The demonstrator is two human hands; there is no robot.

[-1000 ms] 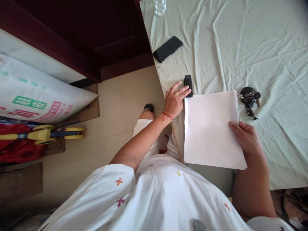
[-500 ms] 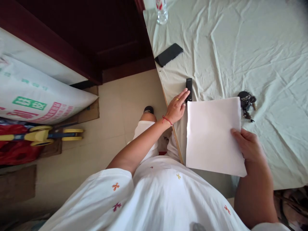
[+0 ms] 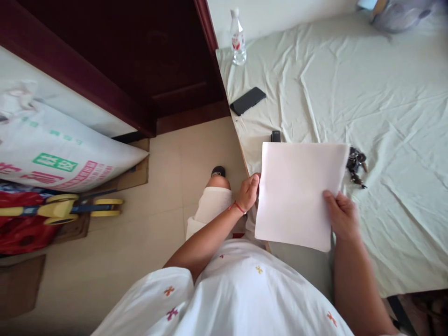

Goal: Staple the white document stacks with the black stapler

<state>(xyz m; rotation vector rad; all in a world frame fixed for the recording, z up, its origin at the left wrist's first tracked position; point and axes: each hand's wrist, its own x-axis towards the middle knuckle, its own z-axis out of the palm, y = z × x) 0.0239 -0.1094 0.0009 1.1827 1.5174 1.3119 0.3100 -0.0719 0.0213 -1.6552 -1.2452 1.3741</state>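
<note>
White paper (image 3: 296, 191), blank on the side facing me, is held at a slight tilt over the table's near left edge. My right hand (image 3: 343, 212) grips its right side, thumb on top and fingers mostly underneath. At the left side, my left hand (image 3: 248, 192) is closed on the paper's edge with the thumb up; its fingertips are hidden. Just beyond the top edge, the end of a narrow black object (image 3: 276, 136), which resembles a stapler, pokes out, the rest of it covered. A bunch of keys (image 3: 357, 163) lies by the upper right corner.
On the pale tablecloth (image 3: 395, 102) lie a black phone (image 3: 248, 101) and, farther back, an upright clear bottle (image 3: 238, 42). A large white sack (image 3: 70, 144) and a yellow-wheeled scooter (image 3: 61, 209) are on the floor at left, near a dark door (image 3: 147, 42).
My left hand has left the narrow black object and come back to the paper's left edge. The paper has shifted left with my right hand and now covers most of that object.
</note>
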